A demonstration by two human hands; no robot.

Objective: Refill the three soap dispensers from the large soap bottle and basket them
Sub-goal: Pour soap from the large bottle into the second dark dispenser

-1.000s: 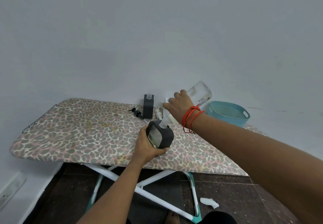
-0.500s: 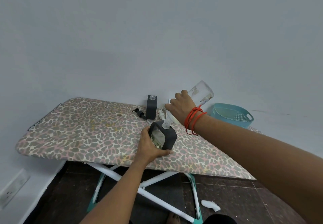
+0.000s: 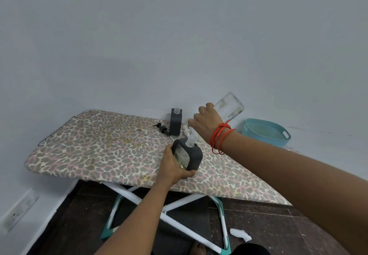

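Grey and square, the dispenser [image 3: 191,157] being filled stands near the front edge of the leopard-print desk [image 3: 99,145], tilted a little toward the person. The left hand [image 3: 171,167] wraps round its near side and base, steadying it. The right hand [image 3: 207,123] grips the neck end of the large soap bottle [image 3: 229,106], which is tipped bottom-up with its threaded mouth at the dispenser's open neck. The step in hand looks like pouring into one of the three, and the bottle looks nearly drained.

A second dispenser [image 3: 175,122] stands uncapped at the back by the wall, with a black pump top [image 3: 162,128] lying just beside it and a white pump [image 3: 186,129] near it. The third dispenser I cannot make out; it may be hidden behind the right hand. The blue basket [image 3: 266,133] sits at the far right end, and no dispenser shows in it.

The next move calls for righting the bottle without dripping, then fitting a pump. The held dispenser is close to the front edge, so it needs the steadying hand. Bare desk stretches wide to the left, and nothing stands between the dispenser and the basket but the pouring arm.
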